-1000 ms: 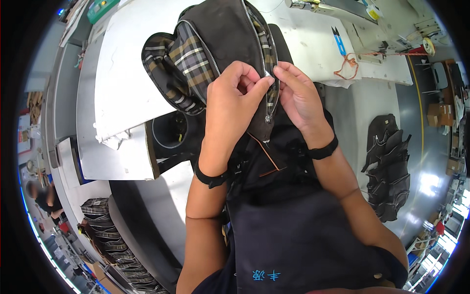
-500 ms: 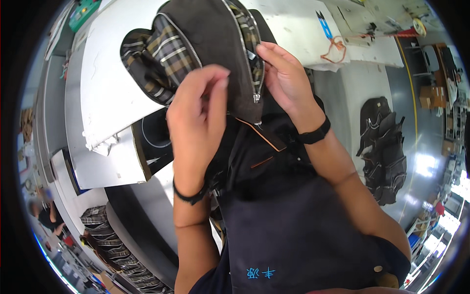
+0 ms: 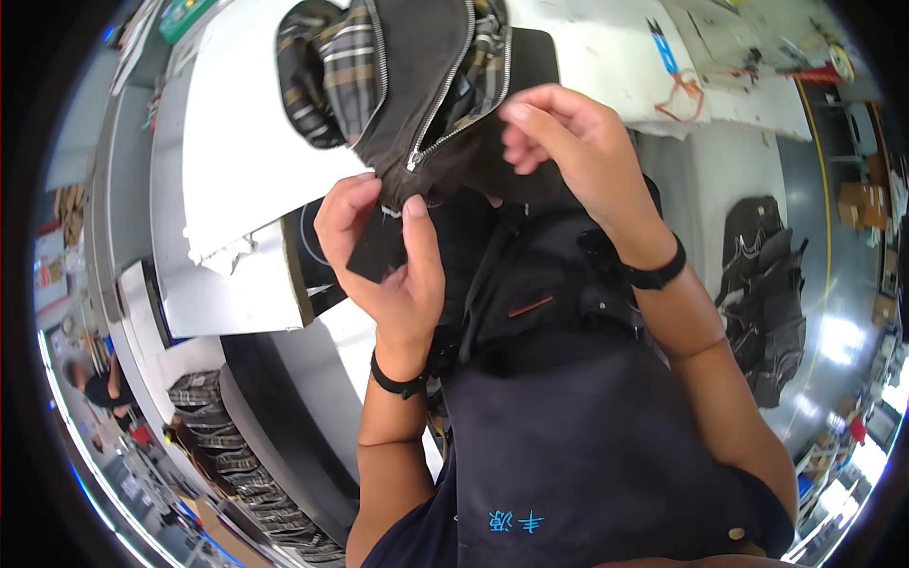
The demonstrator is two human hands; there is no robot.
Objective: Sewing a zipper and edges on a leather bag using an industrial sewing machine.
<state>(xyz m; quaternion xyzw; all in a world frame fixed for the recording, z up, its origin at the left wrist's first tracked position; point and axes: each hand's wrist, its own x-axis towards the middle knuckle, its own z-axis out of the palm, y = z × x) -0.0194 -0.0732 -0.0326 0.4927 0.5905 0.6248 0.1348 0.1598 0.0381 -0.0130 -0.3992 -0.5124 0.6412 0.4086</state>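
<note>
1. The bag (image 3: 421, 57), dark brown with a plaid lining (image 3: 350, 62), lies at 12 o'clock, partly over the white surface (image 3: 256, 170), its tapered end pointing toward 6 o'clock.
2. Two silver zips run along it. The one toward its 1 o'clock side gapes open, showing more lining, and its slider (image 3: 413, 163) sits near the tapered end.
3. The left hand (image 3: 398, 305) is at the bag's 7 o'clock end. Its thumb and fingers bend around the tapered end with a small gap between the tips; they have hold of the dark fabric, which shows between them.
4. The right hand (image 3: 601, 166) is at the bag's 4 o'clock side, half open, fingers loosely curled and the thumb near the index finger. Its tips are right by the open zip's edge; I cannot tell whether they touch or pinch it.
5. Both wrists wear black bands, and a dark apron (image 3: 568, 426) fills the view toward 5 o'clock.
6. Blue snips (image 3: 661, 45) and an orange cord (image 3: 684, 99) lie between 1 and 2 o'clock.
7. Dark fabric pieces (image 3: 765, 303) are piled at 3 o'clock; a row of plaid pieces (image 3: 232, 445) stands at 8 o'clock.
</note>
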